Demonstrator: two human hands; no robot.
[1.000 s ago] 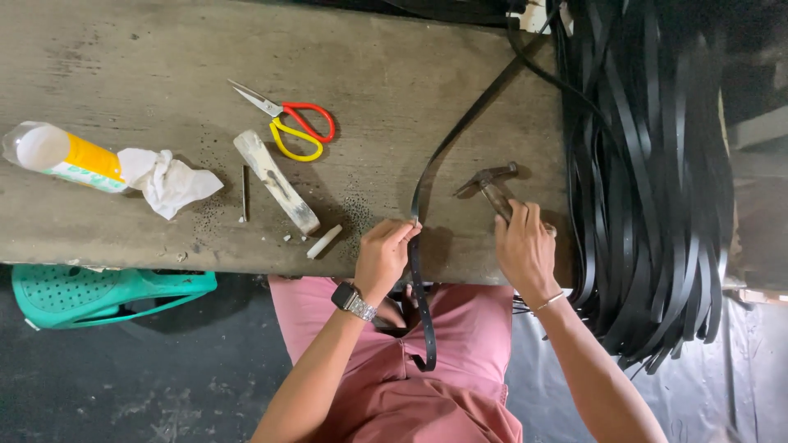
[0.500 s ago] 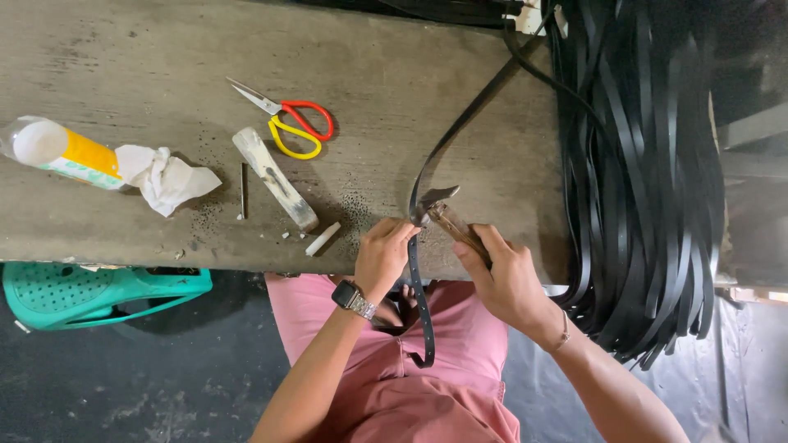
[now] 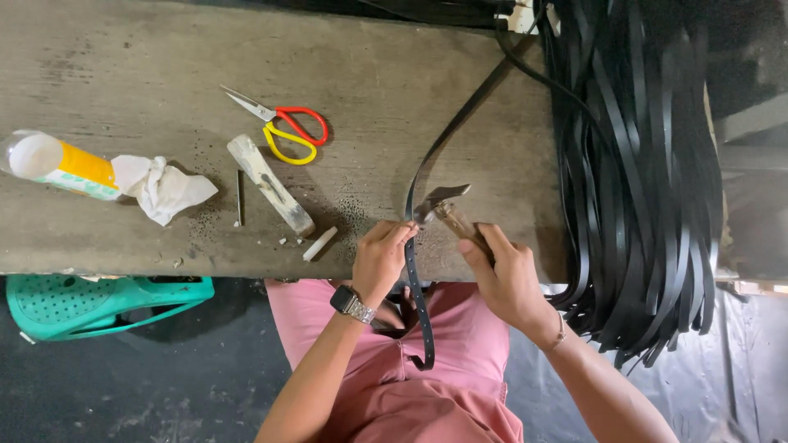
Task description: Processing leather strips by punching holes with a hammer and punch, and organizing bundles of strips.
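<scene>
My left hand (image 3: 381,259), with a watch on the wrist, pinches a long black strap (image 3: 417,295) at the table's near edge. The strap runs up across the table to the far right and hangs down over my lap, showing a row of punched holes. My right hand (image 3: 507,277) grips the wooden handle of a small hammer (image 3: 442,203). Its metal head is raised just above and right of the pinched spot on the strap.
On the worn wooden table (image 3: 131,90) lie red-and-yellow scissors (image 3: 287,131), a wooden block (image 3: 271,184), a thin metal punch (image 3: 239,197), a small white stick (image 3: 319,244), a crumpled cloth (image 3: 164,189) and a bottle (image 3: 57,164). Several black straps (image 3: 640,180) hang at right. A green plastic stool (image 3: 98,303) stands below left.
My right hand picked the hammer up off the table and brought it left, over the strap. My left hand stayed pinching the strap.
</scene>
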